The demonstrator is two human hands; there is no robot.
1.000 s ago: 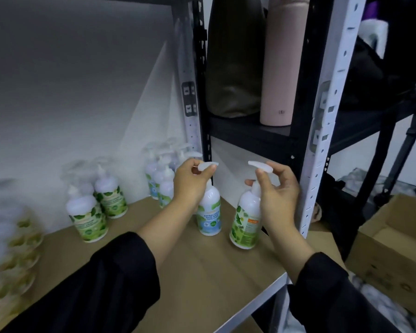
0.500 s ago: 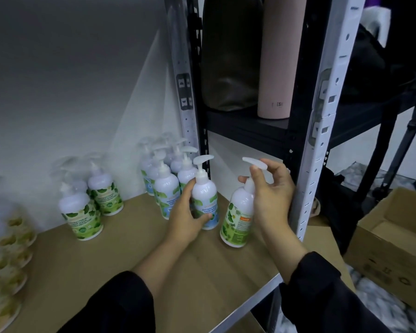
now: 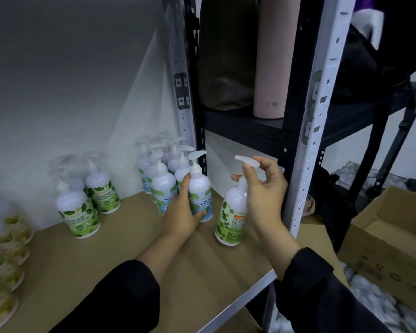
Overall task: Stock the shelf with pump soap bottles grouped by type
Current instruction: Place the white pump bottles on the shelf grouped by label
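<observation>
Left hand (image 3: 181, 212) wrapped round the lower body of a blue-label bottle (image 3: 199, 188), thumb in front near the base, fingers curled behind; grip low, presumably to slide the bottle upright along the shelf (image 3: 120, 255) without tipping it. Just behind and left of that grip, touching or nearly so, a tight cluster of matching blue bottles (image 3: 162, 171), so the held one looks to be joining its own kind at the front edge of the group.

Right hand (image 3: 262, 188) pinching a green-label bottle (image 3: 231, 212) high up, at the neck and pump, thumb at the neck and a fingertip under the spout, remaining fingers loosely spread. Bottle leaning slightly, base seemingly resting on the shelf board, though hard to be sure. Held by the pump likely for an easy lift across, since it does not belong here: its matches, two green bottles (image 3: 89, 200), stand well to the left of both grips, apart from the blue group.

Further left still, a blurred row of yellowish bottles (image 3: 3, 248), type unreadable. To the right of the right-hand grip, beyond the white shelf post (image 3: 317, 116), an open cardboard box (image 3: 389, 239) on the floor, probably the source of stock.
</observation>
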